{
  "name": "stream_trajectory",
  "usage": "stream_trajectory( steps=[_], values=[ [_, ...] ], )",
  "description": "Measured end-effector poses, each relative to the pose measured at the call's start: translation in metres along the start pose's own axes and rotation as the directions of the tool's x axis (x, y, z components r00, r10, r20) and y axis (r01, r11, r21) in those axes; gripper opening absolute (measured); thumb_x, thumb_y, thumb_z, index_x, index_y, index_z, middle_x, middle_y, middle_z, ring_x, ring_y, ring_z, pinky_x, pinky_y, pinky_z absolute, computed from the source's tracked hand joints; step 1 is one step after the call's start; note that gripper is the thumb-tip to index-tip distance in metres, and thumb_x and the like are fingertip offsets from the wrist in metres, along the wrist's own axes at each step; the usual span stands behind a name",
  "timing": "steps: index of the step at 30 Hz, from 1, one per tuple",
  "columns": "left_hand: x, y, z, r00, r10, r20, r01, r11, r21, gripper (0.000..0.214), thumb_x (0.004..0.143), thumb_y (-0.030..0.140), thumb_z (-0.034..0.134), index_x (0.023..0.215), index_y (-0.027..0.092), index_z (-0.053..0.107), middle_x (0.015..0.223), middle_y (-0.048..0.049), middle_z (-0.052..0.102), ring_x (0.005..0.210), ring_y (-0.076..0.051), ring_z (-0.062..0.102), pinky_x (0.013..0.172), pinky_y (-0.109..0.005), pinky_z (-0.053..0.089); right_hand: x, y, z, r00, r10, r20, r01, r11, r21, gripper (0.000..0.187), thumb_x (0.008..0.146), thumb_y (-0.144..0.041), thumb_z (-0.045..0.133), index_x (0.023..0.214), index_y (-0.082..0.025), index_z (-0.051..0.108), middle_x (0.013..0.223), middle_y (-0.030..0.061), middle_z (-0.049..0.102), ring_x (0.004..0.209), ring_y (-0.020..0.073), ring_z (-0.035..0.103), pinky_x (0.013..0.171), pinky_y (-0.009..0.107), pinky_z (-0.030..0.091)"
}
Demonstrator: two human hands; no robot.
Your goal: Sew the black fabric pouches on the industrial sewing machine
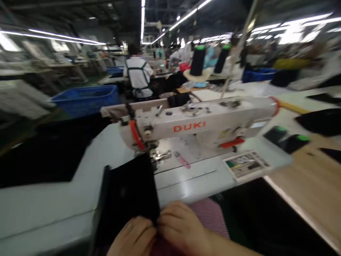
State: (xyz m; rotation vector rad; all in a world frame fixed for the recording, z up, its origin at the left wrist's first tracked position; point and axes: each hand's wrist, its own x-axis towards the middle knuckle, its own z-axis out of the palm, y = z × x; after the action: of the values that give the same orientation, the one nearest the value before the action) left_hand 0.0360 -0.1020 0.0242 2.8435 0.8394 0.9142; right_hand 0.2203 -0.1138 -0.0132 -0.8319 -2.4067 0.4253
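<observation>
A piece of black fabric lies over the front edge of the sewing table, its far end beside the presser foot of the white sewing machine. At its near edge, my left hand pinches the fabric with curled fingers. Close against it, my right hand grips the same edge, fingers bent and thumb hidden. Whether the far end sits under the presser foot I cannot tell. Pink-handled thread snips rest on the machine bed to the right of the foot.
More black fabric is heaped at the left. A shallow tray of small parts sits on the table's right side, near green-topped black thread cones. Behind the machine are a blue basket and a seated person.
</observation>
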Motion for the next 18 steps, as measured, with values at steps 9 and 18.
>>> stream_trajectory(
  steps=[9,18],
  values=[
    [0.007,-0.041,-0.001,0.878,-0.333,0.343,0.277,0.939,0.204,0.050,0.095,0.024,0.051,0.142,0.017,0.036,0.151,-0.0099,0.034,0.142,-0.025,0.028,0.115,-0.047,0.035,-0.001,0.003,-0.003,0.959,-0.178,-0.222,0.171,0.984,-0.052,0.027,0.098,-0.012,0.040,0.101,-0.014,0.067,0.096,0.0078,0.072,0.098,0.0176,0.064,0.090,0.034,0.052],
    [0.005,-0.050,-0.001,0.886,-0.285,0.366,0.241,0.957,0.160,0.041,0.098,0.024,0.046,0.138,0.015,0.042,0.147,-0.0094,0.040,0.141,-0.023,0.031,0.118,-0.044,0.032,0.017,0.017,-0.010,0.980,-0.137,-0.141,0.134,0.991,-0.026,0.028,0.096,-0.012,0.041,0.108,-0.013,0.066,0.099,0.0076,0.071,0.099,0.0191,0.063,0.091,0.035,0.051]
  ],
)
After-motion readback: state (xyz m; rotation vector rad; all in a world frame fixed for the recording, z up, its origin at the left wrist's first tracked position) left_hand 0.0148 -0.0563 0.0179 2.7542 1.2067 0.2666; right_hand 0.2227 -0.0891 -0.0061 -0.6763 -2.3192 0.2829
